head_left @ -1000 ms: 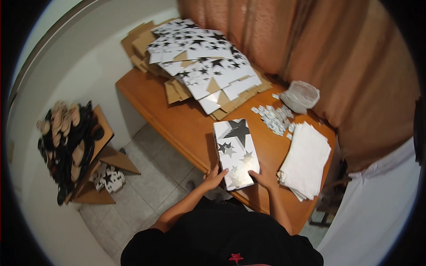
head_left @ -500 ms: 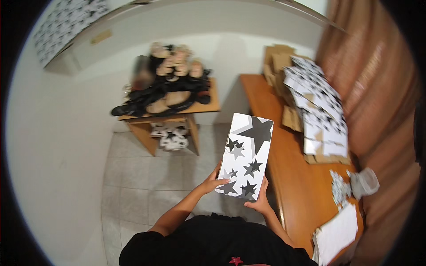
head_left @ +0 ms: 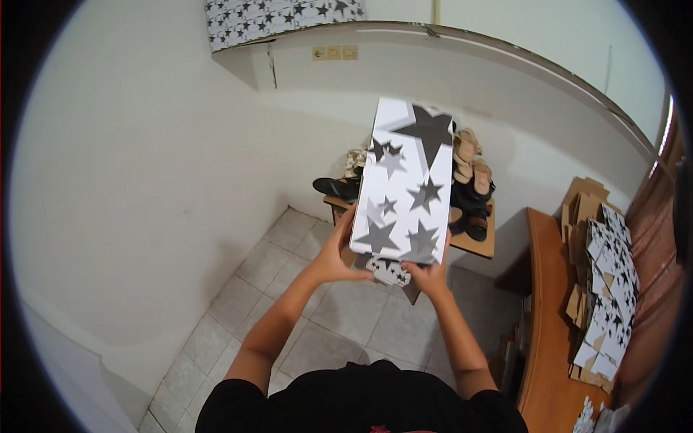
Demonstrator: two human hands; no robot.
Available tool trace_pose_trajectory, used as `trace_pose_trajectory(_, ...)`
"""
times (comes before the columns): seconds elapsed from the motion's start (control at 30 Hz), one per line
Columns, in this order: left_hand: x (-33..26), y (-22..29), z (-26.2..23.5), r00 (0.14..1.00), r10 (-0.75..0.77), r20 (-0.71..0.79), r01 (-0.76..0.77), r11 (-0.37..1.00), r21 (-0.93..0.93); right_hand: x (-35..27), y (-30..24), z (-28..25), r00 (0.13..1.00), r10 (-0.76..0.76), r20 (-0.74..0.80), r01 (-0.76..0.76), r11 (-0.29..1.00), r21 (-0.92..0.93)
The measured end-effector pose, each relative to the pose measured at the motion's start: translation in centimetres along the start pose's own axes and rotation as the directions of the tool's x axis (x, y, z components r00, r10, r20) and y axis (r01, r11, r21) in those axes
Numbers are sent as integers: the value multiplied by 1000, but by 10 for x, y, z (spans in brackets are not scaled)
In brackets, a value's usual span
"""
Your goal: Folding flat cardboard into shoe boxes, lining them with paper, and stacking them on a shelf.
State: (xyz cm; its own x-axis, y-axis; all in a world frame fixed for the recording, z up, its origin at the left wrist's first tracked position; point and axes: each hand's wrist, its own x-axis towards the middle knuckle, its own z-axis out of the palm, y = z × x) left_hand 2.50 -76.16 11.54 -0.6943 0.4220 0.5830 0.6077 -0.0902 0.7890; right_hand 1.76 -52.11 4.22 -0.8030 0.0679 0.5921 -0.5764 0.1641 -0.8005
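A white shoebox (head_left: 404, 94) printed with grey and black stars is held out in front of me, its long side pointing away. My left hand (head_left: 336, 252) grips its near left edge, thumb extended along the near end. At the near right corner, my right hand (head_left: 431, 276) is wrapped round it, thumb at the near end face. Fingers of both hands are partly hidden beneath the box. Beyond it, black shoes (head_left: 336, 188) and tan sandals (head_left: 468, 146) lie heaped on a small wooden table (head_left: 474, 243), partly covered from view by the box.
Star-patterned cardboard (head_left: 390, 270) sits under the small table. A wooden desk (head_left: 550, 353) on the right bears a stack of flat star-printed cartons (head_left: 608, 303). Overhead runs a long shelf (head_left: 505, 47) with star-patterned boxes (head_left: 281, 18) at its left. Wall sockets (head_left: 333, 53) are below it.
My view has turned left, so the desk now sits farther right. The shoebox has moved forward, now in front of the shoe table, with both arms stretched farther out.
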Motion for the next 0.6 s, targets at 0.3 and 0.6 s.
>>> trace_pose_trajectory(0.3, 181, 2, -111, 972, 180, -153, -169, 982, 84, 234, -80, 18, 827, -540, 157, 557, 750, -355)
trace_pose_trajectory(0.6, 370, -11, -204, 799, 466, -379, -453, 882, 130, 454, -115, 56, 652, -751, 109, 723, 571, -389)
